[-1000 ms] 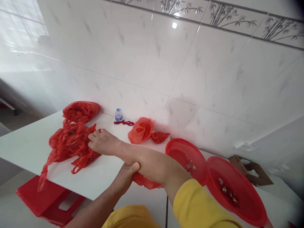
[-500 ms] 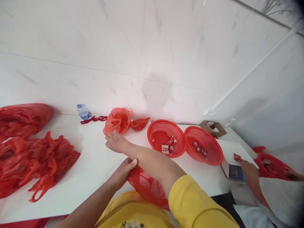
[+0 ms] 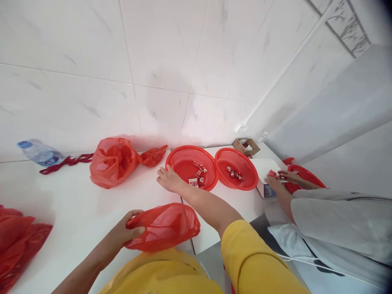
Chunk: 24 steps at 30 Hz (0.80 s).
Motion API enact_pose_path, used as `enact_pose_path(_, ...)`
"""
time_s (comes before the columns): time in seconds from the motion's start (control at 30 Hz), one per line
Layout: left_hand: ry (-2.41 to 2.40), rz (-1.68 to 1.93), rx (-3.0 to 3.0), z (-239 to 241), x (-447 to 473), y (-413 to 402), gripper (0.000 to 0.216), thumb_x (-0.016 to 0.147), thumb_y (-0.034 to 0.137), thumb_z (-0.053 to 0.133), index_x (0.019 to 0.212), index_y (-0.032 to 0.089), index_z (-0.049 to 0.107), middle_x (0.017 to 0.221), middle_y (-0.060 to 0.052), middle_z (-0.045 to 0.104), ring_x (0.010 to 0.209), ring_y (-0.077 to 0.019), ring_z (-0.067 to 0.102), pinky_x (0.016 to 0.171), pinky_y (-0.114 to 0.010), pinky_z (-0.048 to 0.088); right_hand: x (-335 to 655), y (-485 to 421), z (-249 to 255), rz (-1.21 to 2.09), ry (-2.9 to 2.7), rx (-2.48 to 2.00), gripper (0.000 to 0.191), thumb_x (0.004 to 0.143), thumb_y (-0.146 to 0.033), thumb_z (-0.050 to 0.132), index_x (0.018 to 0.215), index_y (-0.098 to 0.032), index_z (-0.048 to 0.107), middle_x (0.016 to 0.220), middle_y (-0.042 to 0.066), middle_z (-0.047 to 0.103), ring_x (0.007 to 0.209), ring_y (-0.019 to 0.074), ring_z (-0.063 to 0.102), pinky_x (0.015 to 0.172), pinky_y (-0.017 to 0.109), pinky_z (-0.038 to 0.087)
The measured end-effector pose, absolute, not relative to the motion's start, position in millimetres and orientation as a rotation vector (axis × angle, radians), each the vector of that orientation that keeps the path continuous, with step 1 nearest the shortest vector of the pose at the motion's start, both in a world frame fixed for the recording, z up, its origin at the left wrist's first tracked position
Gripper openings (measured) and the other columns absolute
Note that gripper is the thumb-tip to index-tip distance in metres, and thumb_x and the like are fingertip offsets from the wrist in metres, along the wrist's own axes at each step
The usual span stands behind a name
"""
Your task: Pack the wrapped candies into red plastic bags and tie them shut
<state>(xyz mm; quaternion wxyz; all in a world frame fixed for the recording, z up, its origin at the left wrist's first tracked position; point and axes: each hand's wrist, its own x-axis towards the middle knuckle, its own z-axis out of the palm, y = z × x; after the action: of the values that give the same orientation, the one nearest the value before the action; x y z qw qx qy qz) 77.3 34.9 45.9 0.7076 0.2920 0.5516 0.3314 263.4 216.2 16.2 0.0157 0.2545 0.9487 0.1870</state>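
My left hand [image 3: 128,231] grips the edge of an open red plastic bag [image 3: 167,225] at the near side of the white table [image 3: 92,208]. Stretched forward, my right hand [image 3: 169,180] rests at the near left rim of a red mesh basket [image 3: 180,157] that holds several small red and white packets [image 3: 197,175]. Its fingers curl downward, and I cannot see anything in them.
A second red basket [image 3: 245,163] with small packets stands to the right. Another person's hands [image 3: 283,179] work over a scale beyond it. A stuffed red bag [image 3: 112,161], a water bottle [image 3: 38,152] and a red ribbon [image 3: 65,162] lie near the wall; loose red bags [image 3: 16,241] at left.
My view has swung right. My right hand has moved from the pile of red bags across to the basket. My left hand has let go of my forearm and holds the bag open.
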Motion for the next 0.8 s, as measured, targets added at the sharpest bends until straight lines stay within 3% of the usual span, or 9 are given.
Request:
enact_pose_path(0.13, 1.202, 0.682, 0.659, 38, 80, 37, 0.041, 0.061, 0.046, 0.082, 0.086, 0.020, 0.062, 0.074, -0.001, 0.069, 0.066, -0.0201, 0.064, 0.061, -0.028, 0.048, 264, 219, 11, 0.608, 2.977, 0.797, 0.026, 0.095, -0.009, 0.039, 0.098, -0.014, 0.065, 0.108, 0.012, 0.063, 0.105, 0.0238, 0.051, 0.100, 0.052, 0.037)
enact_pose_path(0.33, 1.320, 0.753, 0.647, 24, 73, 39, 0.036, 0.067, 0.049, 0.077, 0.068, 0.018, 0.059, 0.060, 0.003, 0.060, 0.055, -0.0137, 0.054, 0.050, -0.022, 0.039, 245, 215, 10, 0.566, 3.001, 0.765, 0.026, 0.093, -0.008, 0.040, 0.097, -0.016, 0.064, 0.112, 0.011, 0.062, 0.108, 0.0252, 0.049, 0.101, 0.051, 0.036)
enact_pose_path(0.6, 1.373, 0.911, 0.299, 17, 57, 40, 0.036, 0.069, 0.033, 0.078, 0.100, 0.016, 0.070, 0.079, -0.008, 0.076, 0.073, -0.0262, 0.071, 0.063, -0.033, 0.056, 227, 209, 19, 0.501, 3.018, 0.754, 0.030, 0.095, -0.010, 0.035, 0.101, -0.016, 0.064, 0.119, 0.012, 0.060, 0.115, 0.0266, 0.046, 0.102, 0.049, 0.035)
enact_pose_path(0.8, 1.432, 1.028, 0.213, 13, 47, 42, 0.028, 0.075, 0.026, 0.073, 0.101, 0.014, 0.070, 0.075, -0.008, 0.075, 0.066, -0.0241, 0.071, 0.057, -0.031, 0.057, 226, 207, 24, 0.414, 3.033, 0.766, 0.032, 0.096, -0.009, 0.032, 0.104, -0.015, 0.063, 0.124, 0.015, 0.058, 0.121, 0.0267, 0.045, 0.105, 0.051, 0.034)
